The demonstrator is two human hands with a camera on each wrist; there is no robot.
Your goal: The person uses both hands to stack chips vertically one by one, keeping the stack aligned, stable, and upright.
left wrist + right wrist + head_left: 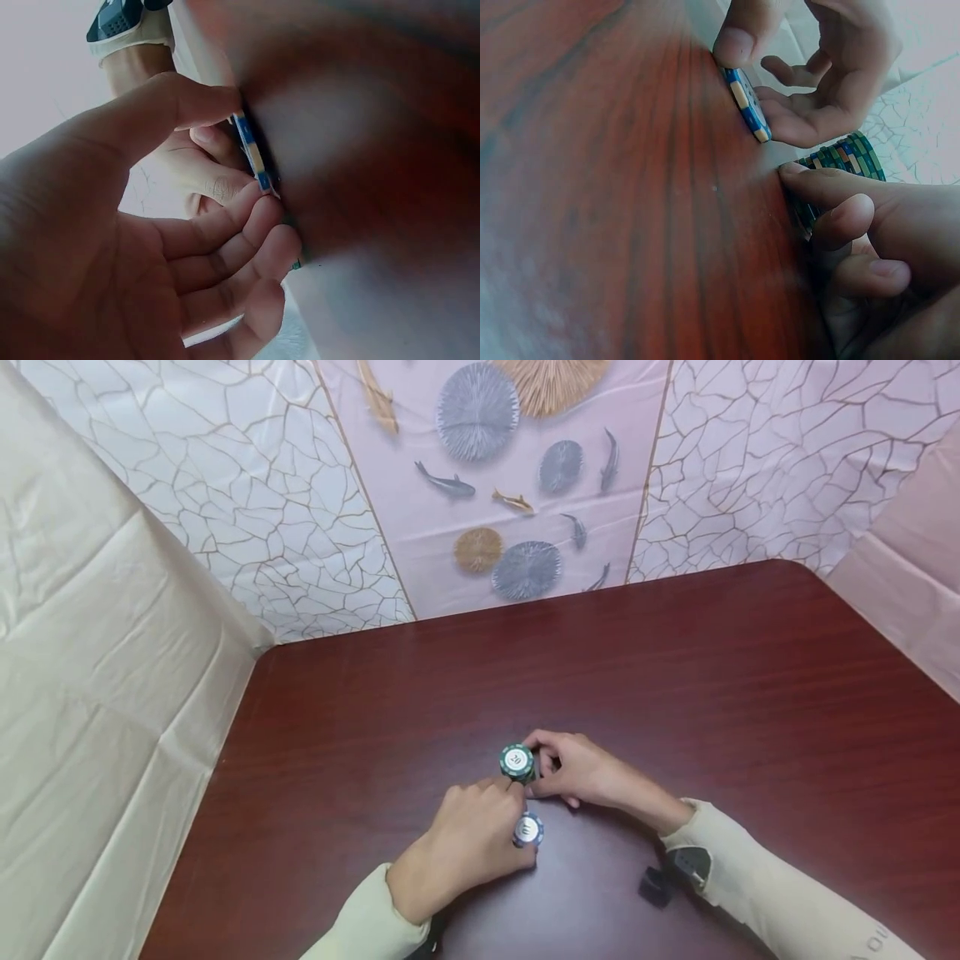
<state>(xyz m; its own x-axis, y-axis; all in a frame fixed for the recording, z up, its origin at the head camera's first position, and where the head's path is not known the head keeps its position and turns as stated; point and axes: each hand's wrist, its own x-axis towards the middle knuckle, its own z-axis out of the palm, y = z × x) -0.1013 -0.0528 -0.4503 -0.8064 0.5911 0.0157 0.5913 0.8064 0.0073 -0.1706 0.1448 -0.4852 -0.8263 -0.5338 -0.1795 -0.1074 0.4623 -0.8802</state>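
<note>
A blue-and-white poker chip (528, 829) marked 10 lies low at the tabletop, between the thumb and fingers of my left hand (472, 835). In the left wrist view, its edge (251, 150) shows with the thumb at one end and fingertips at the other. Just beyond it stands a stack of poker chips (517, 762), the top one green and marked 20. My right hand (581, 768) holds this stack from the right, thumb and index finger at its sides. The right wrist view shows several chips in the stack (847, 159), mostly green-edged, partly hidden behind the thumb.
Both hands work over a dark red wooden table (675, 677). A small black object (656, 887) lies near the right wrist's black strap device (690, 865). Patterned cloth (525, 485) hangs behind the far edge, and pale cloth (112, 693) runs along the left.
</note>
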